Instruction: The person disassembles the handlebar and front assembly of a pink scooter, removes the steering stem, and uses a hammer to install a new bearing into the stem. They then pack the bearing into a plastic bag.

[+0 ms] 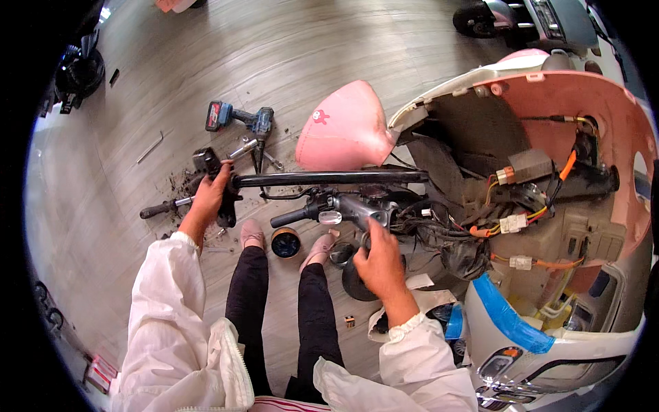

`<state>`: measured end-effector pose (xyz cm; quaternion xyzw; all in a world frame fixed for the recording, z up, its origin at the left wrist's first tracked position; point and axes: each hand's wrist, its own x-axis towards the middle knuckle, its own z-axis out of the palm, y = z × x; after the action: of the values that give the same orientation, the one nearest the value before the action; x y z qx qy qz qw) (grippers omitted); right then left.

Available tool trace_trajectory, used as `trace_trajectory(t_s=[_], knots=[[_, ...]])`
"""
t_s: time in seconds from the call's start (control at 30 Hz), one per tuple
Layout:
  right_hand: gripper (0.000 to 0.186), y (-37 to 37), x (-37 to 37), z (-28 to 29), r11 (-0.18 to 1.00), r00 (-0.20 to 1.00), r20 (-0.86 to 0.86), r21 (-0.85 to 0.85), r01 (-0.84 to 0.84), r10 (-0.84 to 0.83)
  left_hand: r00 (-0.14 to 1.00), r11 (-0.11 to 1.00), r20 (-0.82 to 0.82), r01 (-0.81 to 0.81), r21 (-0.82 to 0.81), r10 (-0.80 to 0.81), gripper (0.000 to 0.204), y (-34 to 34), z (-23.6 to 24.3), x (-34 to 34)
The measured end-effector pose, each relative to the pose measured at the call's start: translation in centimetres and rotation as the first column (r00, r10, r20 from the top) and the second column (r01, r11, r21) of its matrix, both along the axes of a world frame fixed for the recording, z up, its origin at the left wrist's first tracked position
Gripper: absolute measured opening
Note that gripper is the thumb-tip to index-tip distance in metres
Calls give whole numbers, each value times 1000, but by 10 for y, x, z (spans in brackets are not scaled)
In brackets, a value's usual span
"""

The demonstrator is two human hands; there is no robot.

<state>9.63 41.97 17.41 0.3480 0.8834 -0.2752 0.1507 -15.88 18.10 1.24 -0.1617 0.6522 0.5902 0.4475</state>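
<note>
My left hand (210, 197) is closed around the dark, dirty bracket end of a front fork (329, 179). Its long black tube runs level to the right, toward the opened scooter body (549, 226). My right hand (382, 264) grips the middle of the grey scooter handlebar (357, 209), its fingers curled and partly hidden. A black rubber grip (290, 218) sticks out leftward from that handlebar, just below the tube. Loose black cables (419, 223) crowd between the handlebar and the body. Beside my right hand lies a dark round part (357, 276).
A blue cordless drill (240, 118), a hex key (151, 147) and scattered dirt lie on the floor. A pink panel (347, 127) stands beyond the tube. Between my feet sits a round black container (285, 243). A white front cover with blue tape (508, 316) is at lower right.
</note>
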Motion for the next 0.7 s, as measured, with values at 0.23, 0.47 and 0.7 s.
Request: trace_trajectory(t_s=[0.23, 0.47, 0.7], knots=[[61, -44, 111, -102, 832, 913, 226, -382, 403, -339, 997, 979, -56, 32, -200, -44, 57, -88, 34, 13], [67, -73, 172, -293, 848, 911, 204, -337, 410, -359, 964, 976, -188, -206, -64, 191, 64, -141, 15, 36], [64, -94, 174, -407, 957, 956, -81, -92, 275, -283, 953, 968, -176, -249, 14, 247, 65, -149, -70, 38]])
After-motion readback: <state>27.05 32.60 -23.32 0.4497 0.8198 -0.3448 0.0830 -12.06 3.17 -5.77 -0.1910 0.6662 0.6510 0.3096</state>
